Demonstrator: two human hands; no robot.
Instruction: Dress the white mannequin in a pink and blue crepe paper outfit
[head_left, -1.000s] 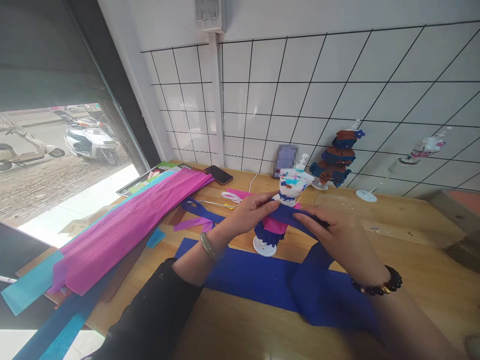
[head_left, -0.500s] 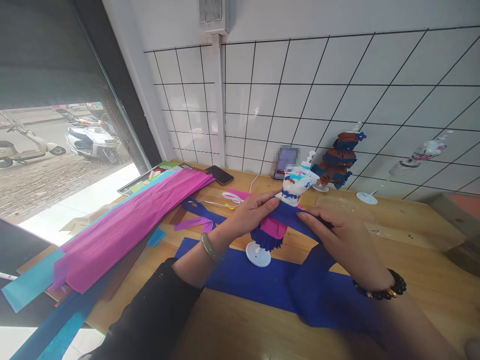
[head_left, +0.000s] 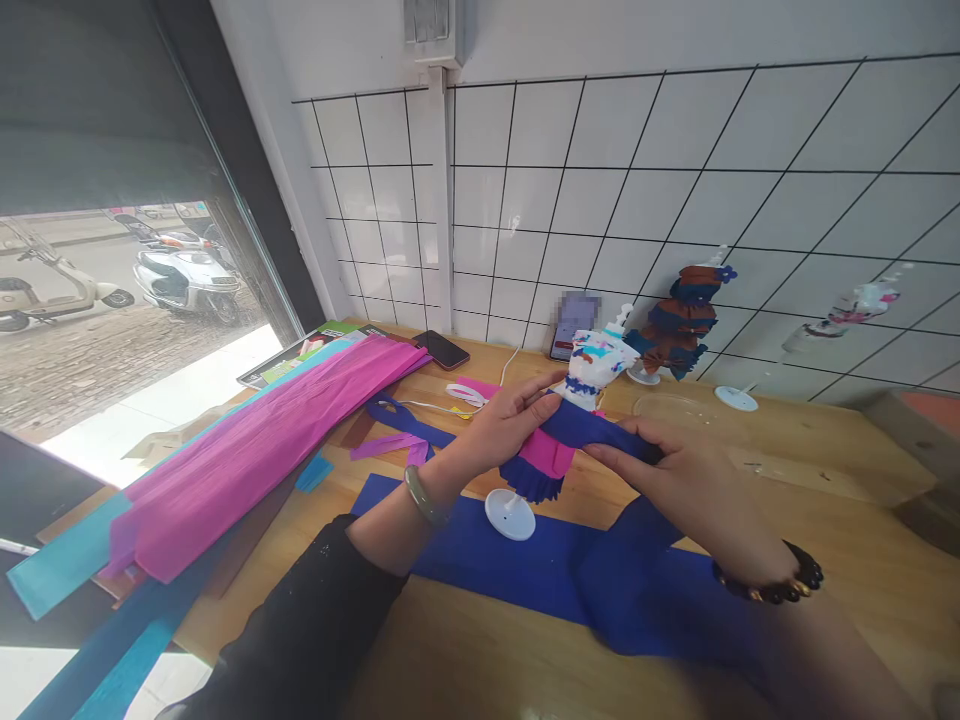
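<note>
A small white dress-form mannequin (head_left: 596, 365) with colour smudges leans to the right between my hands, its round base (head_left: 511, 515) over the blue paper. Around its lower part is a pink and blue ruffled paper skirt (head_left: 544, 462). My left hand (head_left: 529, 410) pinches the end of a blue crepe paper strip (head_left: 577, 427) against the mannequin's waist. My right hand (head_left: 664, 465) grips the same strip further right, thumb in front, and the strip hangs down below it. A wide blue crepe paper sheet (head_left: 495, 560) lies underneath on the table.
Pink crepe paper (head_left: 277, 455) and teal strips (head_left: 45, 575) are piled at the left. A dark phone (head_left: 442, 349) lies at the back; another phone (head_left: 576, 325) leans on the wall. Behind stands a brown-and-blue dressed mannequin (head_left: 679, 325). A cardboard box (head_left: 919, 440) sits at the right.
My right hand has shifted its grip on the strip, its thumb now lower and the strip's upper edge more exposed. The mannequin's base has swung slightly left and down.
</note>
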